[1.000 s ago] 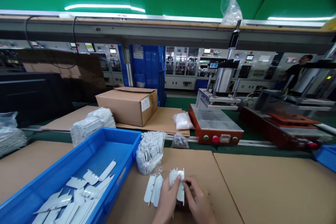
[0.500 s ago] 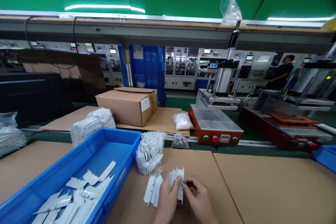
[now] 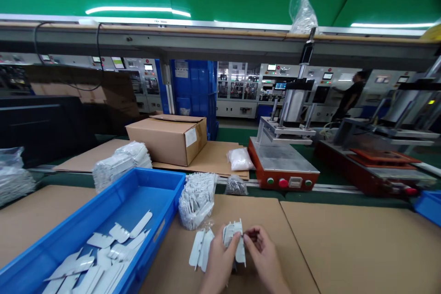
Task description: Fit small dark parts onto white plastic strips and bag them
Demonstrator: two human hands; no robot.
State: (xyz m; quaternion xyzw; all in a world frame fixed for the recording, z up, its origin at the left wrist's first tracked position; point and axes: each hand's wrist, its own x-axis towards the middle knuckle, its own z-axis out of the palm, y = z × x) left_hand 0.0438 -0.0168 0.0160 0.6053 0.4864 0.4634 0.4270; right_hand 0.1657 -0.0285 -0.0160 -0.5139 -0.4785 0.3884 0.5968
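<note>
My left hand [image 3: 219,259] is closed around a few flat white plastic parts [image 3: 240,252], its thumb pressed on their face. Fingertips of my right hand [image 3: 264,257] are pinched together at the right edge of these parts; whatever is between them is too small to make out. Just left of my left hand, a pair of similar white pieces [image 3: 201,249] lies on the cardboard sheet [image 3: 262,211]. Behind them stands a clear bag packed with thin white parts [image 3: 197,200]. A small bag of dark grey bits [image 3: 236,185] lies farther back.
On the left, a long blue tray [image 3: 146,193] holds several loose white pieces. Beyond it sit bagged stacks [image 3: 120,163] and a cardboard box [image 3: 168,140]. A press with a red base [image 3: 280,165] stands back right. A person [image 3: 349,96] is in the background.
My right hand has shifted slightly right and its fingers have curled closer together. The held parts have turned a little. In the background, the person has moved left.
</note>
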